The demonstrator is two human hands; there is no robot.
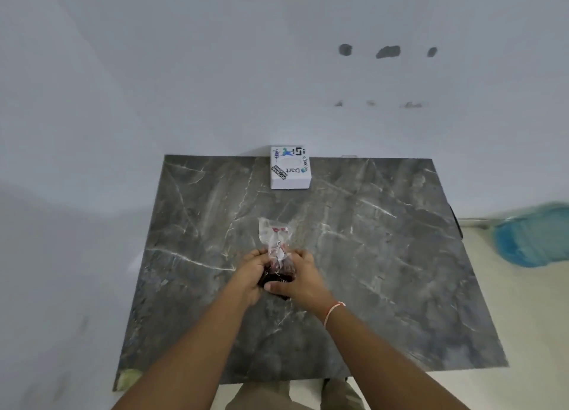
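Plastic bag [275, 249], clear and crinkled, sits near the middle of the counter [385, 271], its lower part filled with something dark red that cannot be told apart in detail. Its empty upper part stands up and leans slightly toward the far side, with a small red mark near the top. Both hands close round the filled lower end: the left hand [251, 274] grips it from the left with curled fingers, and the right hand [300, 279] grips it from the right, thumb laid across the near side of the dark contents. The two hands nearly meet around the bag. A thin pale band [334, 312] circles the right wrist.

Farther out, a white box [290, 171] covered in stickers stands at the far edge of the counter, against the wall [184, 71], well apart from the bag. The counter is a dark grey slab with pale veins. To the right, beyond the counter's edge, a blurred blue thing [532, 237] lies on the light floor [529, 332]. Dark smudges [388, 51] mark the wall above the box.
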